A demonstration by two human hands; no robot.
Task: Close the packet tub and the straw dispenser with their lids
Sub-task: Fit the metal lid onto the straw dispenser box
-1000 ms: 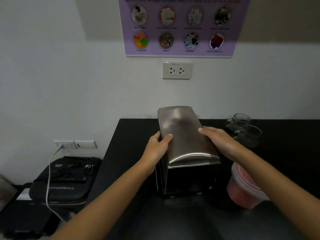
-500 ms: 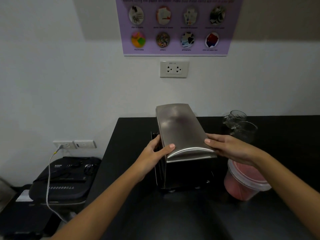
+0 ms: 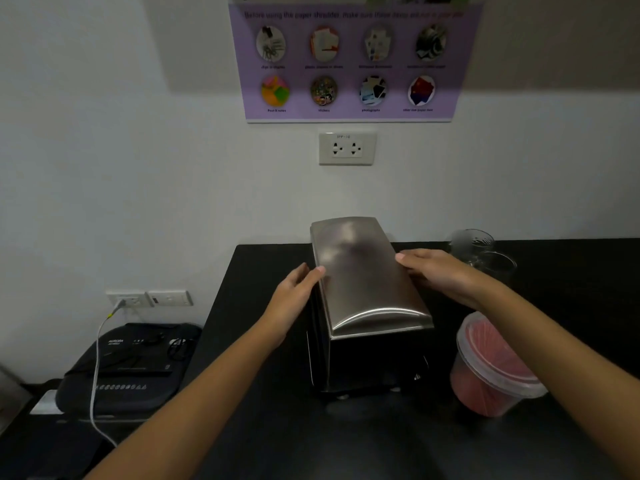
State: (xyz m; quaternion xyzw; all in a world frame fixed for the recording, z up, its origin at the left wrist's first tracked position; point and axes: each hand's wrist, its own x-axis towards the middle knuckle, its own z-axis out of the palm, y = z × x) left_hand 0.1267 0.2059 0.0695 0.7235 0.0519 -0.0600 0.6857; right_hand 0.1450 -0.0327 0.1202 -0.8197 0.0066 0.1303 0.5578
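Hands flank the straw dispenser [image 3: 374,344] lid [image 3: 363,271]: left hand [image 3: 294,292] and right hand [image 3: 440,271] spread flat against its edges, apparently seating it. Packet tub [image 3: 491,368] looks lidded.

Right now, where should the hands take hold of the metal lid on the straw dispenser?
By its two long side edges, one hand from each side, as the left hand and right hand sit now. The metal lid is long, smooth and domed, so probably only the edges offer purchase.

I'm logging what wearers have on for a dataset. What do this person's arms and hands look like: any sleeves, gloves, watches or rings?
Both forearms are bare: no sleeves in view. The left hand and right hand wear no gloves; no watch, bracelet or ring shows.
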